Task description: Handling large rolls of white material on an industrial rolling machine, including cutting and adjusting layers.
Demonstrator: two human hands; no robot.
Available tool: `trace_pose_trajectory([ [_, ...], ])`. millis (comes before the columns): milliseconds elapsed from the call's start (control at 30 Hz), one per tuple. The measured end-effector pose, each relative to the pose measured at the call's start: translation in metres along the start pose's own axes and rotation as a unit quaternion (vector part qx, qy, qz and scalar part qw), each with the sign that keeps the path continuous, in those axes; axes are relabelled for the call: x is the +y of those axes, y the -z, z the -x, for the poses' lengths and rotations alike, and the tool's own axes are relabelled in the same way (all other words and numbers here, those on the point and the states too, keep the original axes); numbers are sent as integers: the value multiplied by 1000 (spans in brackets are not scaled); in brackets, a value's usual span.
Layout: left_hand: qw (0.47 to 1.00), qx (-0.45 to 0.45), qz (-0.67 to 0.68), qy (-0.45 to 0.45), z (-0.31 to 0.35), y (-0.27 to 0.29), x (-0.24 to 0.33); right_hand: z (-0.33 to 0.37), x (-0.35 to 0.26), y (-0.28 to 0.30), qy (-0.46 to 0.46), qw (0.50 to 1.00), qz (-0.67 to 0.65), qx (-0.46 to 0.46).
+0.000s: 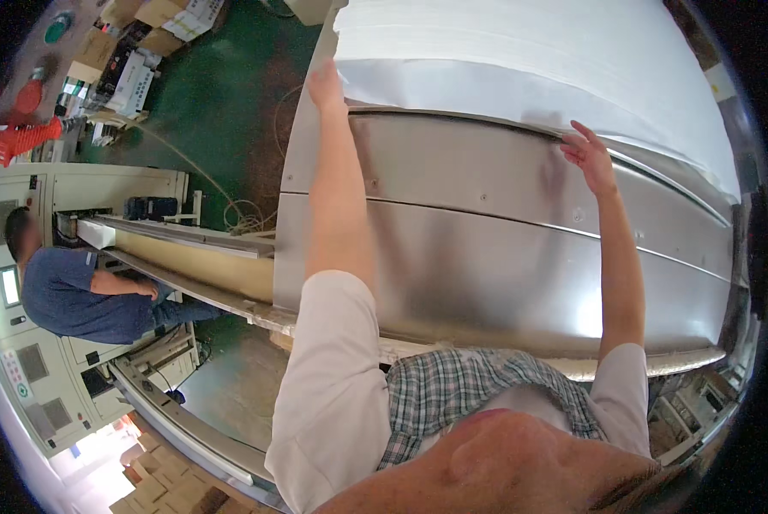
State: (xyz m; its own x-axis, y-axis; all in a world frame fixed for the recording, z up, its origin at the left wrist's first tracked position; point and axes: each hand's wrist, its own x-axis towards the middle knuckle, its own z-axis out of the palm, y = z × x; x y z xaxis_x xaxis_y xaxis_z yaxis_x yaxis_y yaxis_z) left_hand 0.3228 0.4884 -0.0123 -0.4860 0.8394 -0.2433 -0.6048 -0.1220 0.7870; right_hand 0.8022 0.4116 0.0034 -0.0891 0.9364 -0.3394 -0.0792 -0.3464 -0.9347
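Note:
A large stack of thin white sheets (pixel 521 43) lies at the far side of a brushed-metal table (pixel 487 223). My left arm reaches straight out, and my left hand (pixel 326 88) lies flat against the stack's near left corner, its fingertips pointing away from me. Farther right, my right hand (pixel 591 159) hovers over the metal near the stack's front edge. Its fingers are apart and hold nothing. A smooth, greyish-white front face of the stack spans the space between both hands.
To the left, a person in a dark blue shirt (pixel 88 291) stands by a cream machine cabinet (pixel 67 360). A long rail conveyor (pixel 187 257) joins the table's left side. Cardboard boxes (pixel 157 480) sit lower left; a hose (pixel 178 154) crosses the green floor.

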Motion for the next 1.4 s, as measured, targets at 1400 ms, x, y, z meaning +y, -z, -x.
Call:
trace_pose_trajectory([
  [1400,303,-452,-824,-154,20,-180,-47,8,19,-13,121,954,273,13],
])
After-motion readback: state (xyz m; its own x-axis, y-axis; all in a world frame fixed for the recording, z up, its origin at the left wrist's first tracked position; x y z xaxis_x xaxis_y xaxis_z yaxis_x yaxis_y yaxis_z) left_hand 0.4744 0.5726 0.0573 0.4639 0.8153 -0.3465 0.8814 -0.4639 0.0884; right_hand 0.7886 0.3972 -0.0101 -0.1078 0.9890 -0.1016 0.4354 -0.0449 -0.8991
